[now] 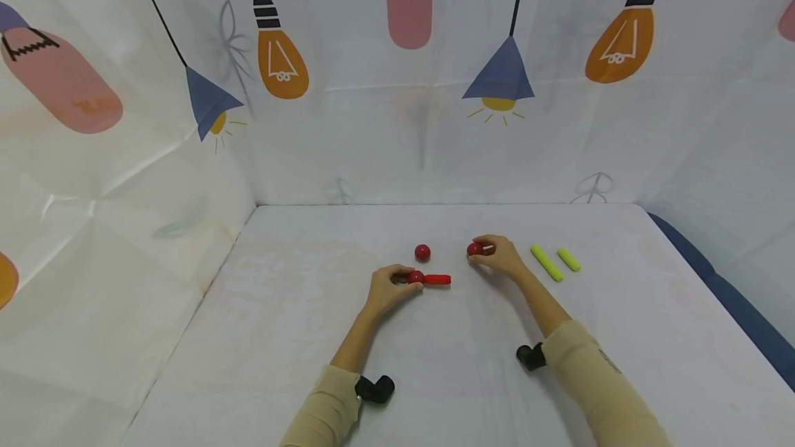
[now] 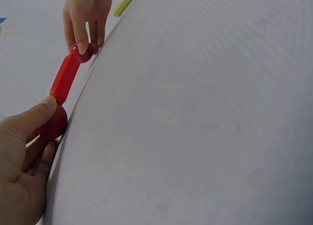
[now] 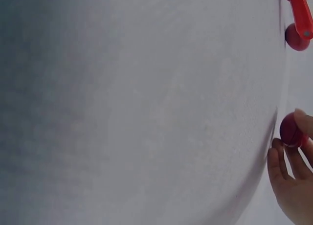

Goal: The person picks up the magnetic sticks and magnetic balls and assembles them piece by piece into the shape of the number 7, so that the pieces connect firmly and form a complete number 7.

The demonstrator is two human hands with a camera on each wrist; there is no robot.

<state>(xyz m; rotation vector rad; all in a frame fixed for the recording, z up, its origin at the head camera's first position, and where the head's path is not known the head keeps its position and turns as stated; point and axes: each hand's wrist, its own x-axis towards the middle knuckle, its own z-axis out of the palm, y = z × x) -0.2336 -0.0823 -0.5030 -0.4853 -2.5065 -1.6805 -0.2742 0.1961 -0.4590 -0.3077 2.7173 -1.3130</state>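
My left hand [image 1: 386, 288] pinches a dark red ball [image 1: 415, 278] between thumb and fingers, low over the table. From that ball a bright red rod [image 1: 437, 279] points right, its near end against the ball; whether it is joined cannot be told. Farther right, my right hand [image 1: 502, 258] grips a second red ball [image 1: 475, 249], partly covered by its fingers. A gap separates this ball from the rod's free end in the head view. Just beyond the left hand lies a third red ball [image 1: 422, 252], touched by neither hand. The left wrist view shows the rod [image 2: 65, 79] lengthwise.
Two yellow-green rods, one longer [image 1: 546, 263] and one shorter [image 1: 568, 259], lie to the right of my right hand. The white table [image 1: 298, 336] meets a printed cloth wall [image 1: 348, 136] at the back and left. Black wrist cameras [image 1: 375, 390] sit by both sleeves.
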